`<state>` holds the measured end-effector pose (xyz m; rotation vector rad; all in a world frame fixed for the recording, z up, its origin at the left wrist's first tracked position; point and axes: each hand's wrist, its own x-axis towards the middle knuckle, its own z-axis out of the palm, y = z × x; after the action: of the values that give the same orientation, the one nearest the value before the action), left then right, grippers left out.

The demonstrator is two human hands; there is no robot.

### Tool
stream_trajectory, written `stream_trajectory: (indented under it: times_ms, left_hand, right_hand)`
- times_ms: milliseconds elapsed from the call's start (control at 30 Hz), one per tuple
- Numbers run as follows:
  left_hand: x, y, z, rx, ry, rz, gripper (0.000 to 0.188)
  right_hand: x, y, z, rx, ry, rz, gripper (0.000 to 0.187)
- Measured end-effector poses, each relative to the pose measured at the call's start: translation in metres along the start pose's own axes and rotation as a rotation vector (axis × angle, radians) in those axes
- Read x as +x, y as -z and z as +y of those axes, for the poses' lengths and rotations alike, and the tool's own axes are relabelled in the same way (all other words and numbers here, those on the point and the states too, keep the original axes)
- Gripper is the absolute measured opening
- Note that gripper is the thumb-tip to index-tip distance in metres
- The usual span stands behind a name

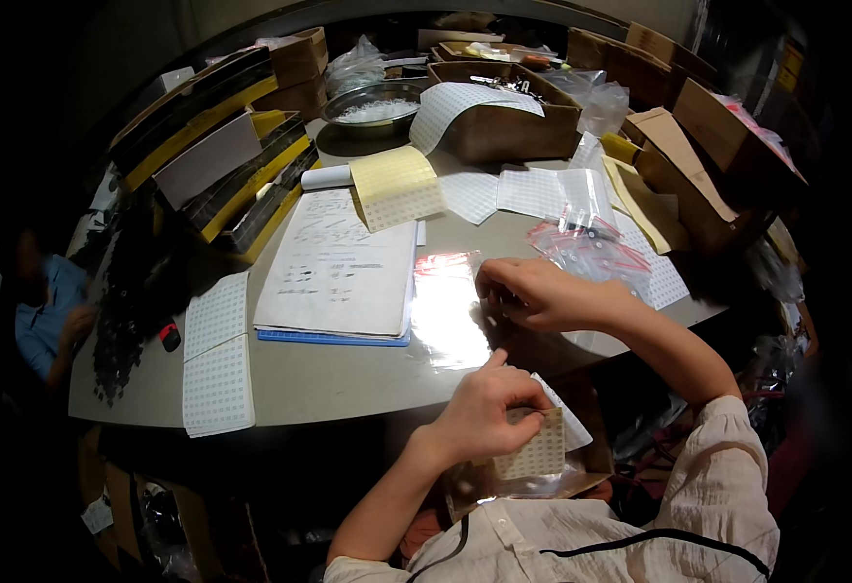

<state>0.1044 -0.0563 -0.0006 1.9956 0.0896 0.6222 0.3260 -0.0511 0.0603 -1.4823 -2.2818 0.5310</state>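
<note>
My left hand (492,410) is closed on a yellowish sheet of small printed labels (535,455), its thumb pressed on top near the table's front edge. A white curled piece of paper (564,413) sticks up beside that sheet. Above and to the right, my right hand (542,294) has its fingers curled downward at the right edge of a shiny clear zip bag (450,316). Shadow hides its fingertips, so what they pinch does not show. More clear bags with red zip strips (591,248) lie just beyond the right hand.
Left of the bag lies a paper pad (333,277) on a blue board, then a white label stack (218,360). Behind stand a bowl (375,109) and a brown box (513,131). Black parts (120,330) pile at the left edge; a person (52,311) sits beyond.
</note>
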Motion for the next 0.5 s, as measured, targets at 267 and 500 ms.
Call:
stream_trajectory:
  times_ms: [267,500]
  left_hand:
    - [-0.011,-0.004,0.007,0.107,-0.119,0.225,0.007]
    - [-0.043,0.009,0.029,0.137,-0.008,0.463,0.017]
  right_hand:
    - [-0.011,-0.013,0.018,-0.272,-0.256,0.153,0.043]
    - [-0.046,0.017,0.023,-0.222,-0.236,0.218,0.044]
